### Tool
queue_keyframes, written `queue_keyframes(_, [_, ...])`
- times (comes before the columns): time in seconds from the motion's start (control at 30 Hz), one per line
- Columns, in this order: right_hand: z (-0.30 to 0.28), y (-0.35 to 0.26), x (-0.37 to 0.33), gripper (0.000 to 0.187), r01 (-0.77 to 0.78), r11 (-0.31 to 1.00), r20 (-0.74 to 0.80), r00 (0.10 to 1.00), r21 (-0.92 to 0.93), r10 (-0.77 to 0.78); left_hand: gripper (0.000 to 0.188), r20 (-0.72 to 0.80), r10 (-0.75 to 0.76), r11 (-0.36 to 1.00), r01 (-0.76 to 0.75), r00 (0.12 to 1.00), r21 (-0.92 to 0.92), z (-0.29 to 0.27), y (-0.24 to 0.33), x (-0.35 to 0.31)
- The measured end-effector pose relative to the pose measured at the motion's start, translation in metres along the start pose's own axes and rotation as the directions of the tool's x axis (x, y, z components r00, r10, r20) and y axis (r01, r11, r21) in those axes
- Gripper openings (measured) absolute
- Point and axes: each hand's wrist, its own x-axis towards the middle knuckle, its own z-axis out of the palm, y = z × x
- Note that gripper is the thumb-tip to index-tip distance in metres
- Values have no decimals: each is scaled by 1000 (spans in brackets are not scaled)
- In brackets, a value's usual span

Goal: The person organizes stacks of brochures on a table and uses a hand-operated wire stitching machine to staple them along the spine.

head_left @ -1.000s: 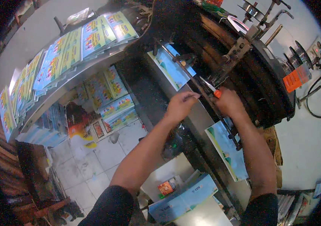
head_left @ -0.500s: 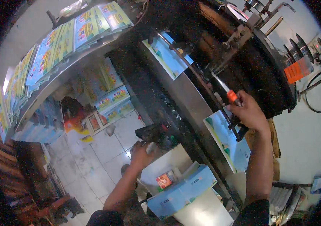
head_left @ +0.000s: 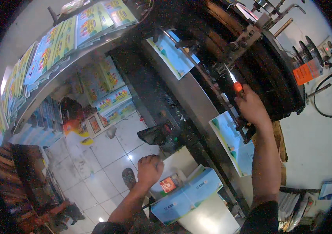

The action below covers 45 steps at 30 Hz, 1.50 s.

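Observation:
My right hand (head_left: 252, 106) is closed round an orange-handled tool (head_left: 233, 80) with a tapering, shiny metal blade. The blade points away from me, up toward the dark machine (head_left: 279, 74), just beside a long metal bar (head_left: 208, 80). Whether its tip touches the machine I cannot tell. Printed blue and green sheets lie under the bar: one at the far end (head_left: 175, 58), another near my right wrist (head_left: 232, 146). My left hand (head_left: 149, 170) hovers over the floor beside a pale board, its fingers curled. Anything inside them is hidden.
Blue printed sheets (head_left: 187, 195) and a small orange-and-white box (head_left: 168, 185) rest on the pale board (head_left: 208, 220). Rows of colourful printed sheets (head_left: 64, 41) cover a shelf at the left, with stacks below. An orange tag (head_left: 307, 73) hangs at the right.
The tool's blade has swung more upright, and my right hand has shifted slightly. My left hand has moved a little down and right. The view has shifted slightly.

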Motion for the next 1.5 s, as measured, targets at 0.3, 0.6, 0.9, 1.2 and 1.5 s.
queue_keyframes(0.3, [9, -33, 2, 31, 16, 956, -227, 970, -292, -86, 35, 28, -39, 999, 38, 999, 16, -7, 6, 1])
queue_keyframes(0.6, [18, -39, -5, 38, 41, 802, -245, 942, -596, -230, 33, -32, 61, 997, -59, 998, 51, -7, 6, 2])
queue_keyframes(0.9, [20, -40, -8, 48, -48, 825, -262, 957, -563, -123, 34, 65, -35, 997, 30, 997, 68, -6, 5, -1])
queue_keyframes(1.2, [20, -45, -9, 44, -60, 722, -321, 919, -689, -229, 30, -4, -2, 998, 3, 1000, 61, -4, 5, 0])
queue_keyframes(1.5, [19, -46, -8, 31, -54, 689, -312, 915, -723, -256, 29, 13, -20, 999, 20, 1000, 44, -14, 12, -1])
